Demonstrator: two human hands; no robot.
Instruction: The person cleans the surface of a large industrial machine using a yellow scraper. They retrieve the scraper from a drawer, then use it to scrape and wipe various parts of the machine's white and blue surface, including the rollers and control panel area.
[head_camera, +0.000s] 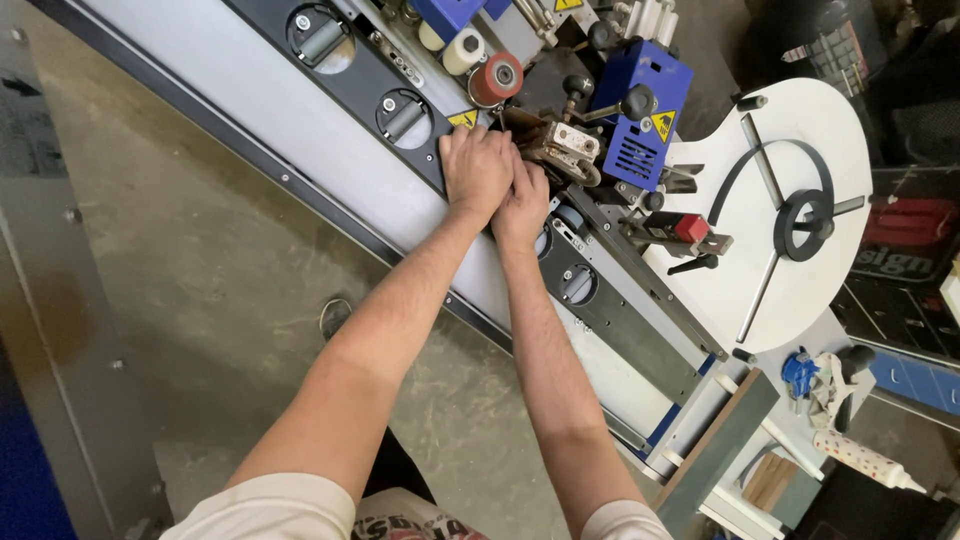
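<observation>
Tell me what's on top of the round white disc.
On the white disc lie a dark band coil around its hub and metal rods. The coil hides the hub.

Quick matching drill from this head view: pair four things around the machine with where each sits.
Things:
1. red cylindrical roller
2. white round disc table
3. blue metal housing with vent slots
4. white spotted squeeze bottle

Places:
A. far right, holding a black tape coil
B. lower right corner, lying down
C. just above the left hand
D. right of the two hands, beside the disc

Pairs: 1-C, 2-A, 3-D, 4-B
</observation>
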